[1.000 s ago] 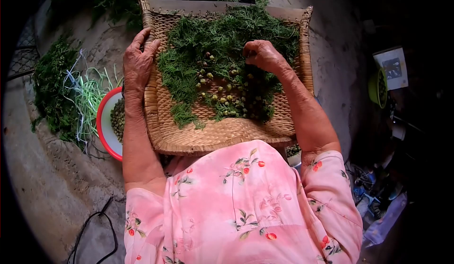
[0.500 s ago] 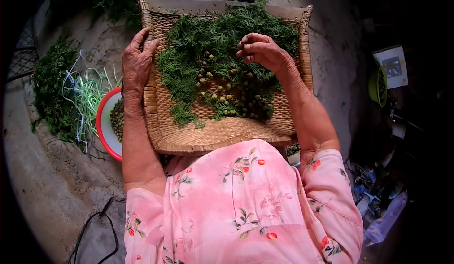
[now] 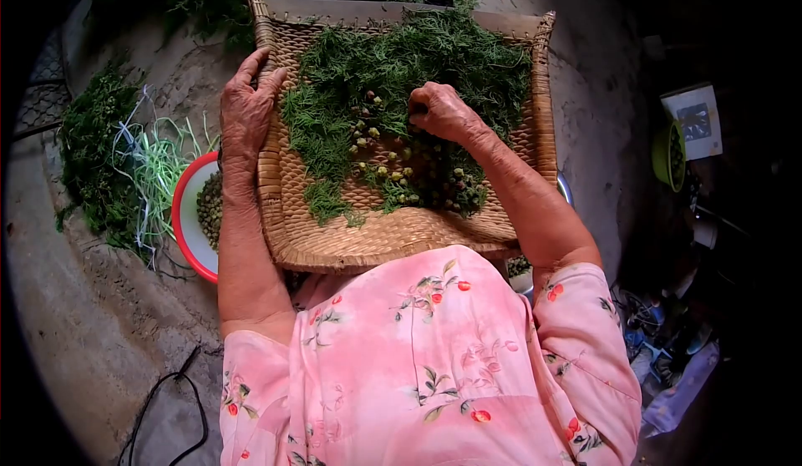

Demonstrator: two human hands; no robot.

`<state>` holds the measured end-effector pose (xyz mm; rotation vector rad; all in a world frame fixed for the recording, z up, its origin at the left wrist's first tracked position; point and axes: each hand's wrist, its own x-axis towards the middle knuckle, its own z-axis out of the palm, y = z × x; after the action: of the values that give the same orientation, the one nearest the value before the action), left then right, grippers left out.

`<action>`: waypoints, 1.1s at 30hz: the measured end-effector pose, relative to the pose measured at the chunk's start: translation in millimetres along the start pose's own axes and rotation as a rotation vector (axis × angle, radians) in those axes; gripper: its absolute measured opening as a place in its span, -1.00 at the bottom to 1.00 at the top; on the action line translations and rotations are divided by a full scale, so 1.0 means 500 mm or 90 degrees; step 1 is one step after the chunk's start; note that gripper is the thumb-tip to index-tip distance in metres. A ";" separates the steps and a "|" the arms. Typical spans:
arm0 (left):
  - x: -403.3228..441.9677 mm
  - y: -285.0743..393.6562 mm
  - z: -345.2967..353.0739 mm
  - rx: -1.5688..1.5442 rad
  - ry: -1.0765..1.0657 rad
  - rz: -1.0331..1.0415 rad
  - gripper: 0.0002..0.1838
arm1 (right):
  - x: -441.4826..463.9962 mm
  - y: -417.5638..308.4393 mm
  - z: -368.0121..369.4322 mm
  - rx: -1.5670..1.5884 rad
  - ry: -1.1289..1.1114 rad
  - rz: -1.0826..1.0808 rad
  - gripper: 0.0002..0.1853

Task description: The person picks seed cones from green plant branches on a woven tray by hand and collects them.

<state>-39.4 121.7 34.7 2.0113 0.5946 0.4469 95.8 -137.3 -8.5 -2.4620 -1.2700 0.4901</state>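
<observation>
A woven winnowing basket [image 3: 393,236] rests across my lap. Feathery green conifer sprigs [image 3: 401,53] cover its back and left parts. Small round yellow-green cones [image 3: 393,169] lie in the middle, with darker ones mixed in. At the basket's left rim, my left hand [image 3: 248,111] is closed, its thumb on the inner side. My right hand [image 3: 441,111] is over the middle, just above the cones and against the greenery. Its fingers are curled together and pinched; whatever they hold is hidden.
To the left stands a red-rimmed white basin [image 3: 180,207] with small round cones inside. Beside it lie pale plastic strings [image 3: 163,182] and a heap of sprigs [image 3: 92,157]. A green bowl [image 3: 668,157] is at the right. A black cable [image 3: 196,391] loops on the floor.
My right hand has moved left and down toward the cones, and its fingers have curled in more tightly. My left hand stays on the rim.
</observation>
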 end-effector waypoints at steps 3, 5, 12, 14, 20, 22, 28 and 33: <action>0.001 -0.007 -0.001 -0.001 0.000 0.010 -0.54 | -0.012 -0.023 -0.051 0.397 -0.072 0.205 -0.77; 0.003 -0.009 -0.001 0.000 0.002 0.021 -0.54 | -0.012 0.004 -0.050 0.529 -0.102 0.205 -0.84; 0.009 -0.028 0.005 -0.029 0.006 0.041 -0.55 | -0.004 -0.009 -0.048 1.184 -0.032 0.073 -0.85; 0.007 -0.019 0.004 -0.016 0.007 0.030 -0.54 | -0.002 -0.035 -0.064 1.212 -0.025 0.088 -0.85; 0.004 -0.013 0.001 0.044 0.010 0.020 -0.51 | 0.016 -0.073 -0.058 0.885 -0.004 0.205 -0.84; 0.001 -0.011 -0.001 0.063 0.009 0.015 -0.51 | 0.021 -0.081 -0.037 0.725 -0.007 0.230 -0.78; -0.003 0.003 -0.003 0.088 0.003 -0.014 -0.51 | 0.032 -0.067 0.049 0.228 0.162 -0.033 -0.83; 0.000 -0.008 -0.002 0.110 0.006 -0.010 -0.50 | 0.008 -0.059 0.003 0.035 -0.084 -0.031 -0.84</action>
<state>-40.6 124.1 31.7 2.1679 0.6747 0.4075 76.1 -117.4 2.6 -2.3816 -1.3453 0.6757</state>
